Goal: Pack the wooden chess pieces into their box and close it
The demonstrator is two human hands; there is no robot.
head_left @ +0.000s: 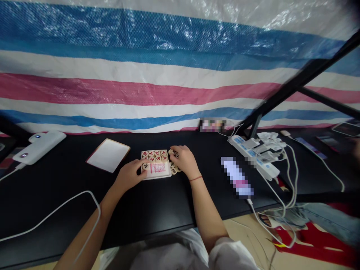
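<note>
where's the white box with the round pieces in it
In the head view, the white box sits near the middle on the black table, between the left hand and right hand, with loose round pieces by its right side.

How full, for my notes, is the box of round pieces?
Partly full: the box has round pieces along its far side; its near bottom shows.

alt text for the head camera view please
A person's left hand touches a round piece in a white box partly filled with red-marked pieces; the right hand partly covers loose pieces beside it on a black table.
</note>
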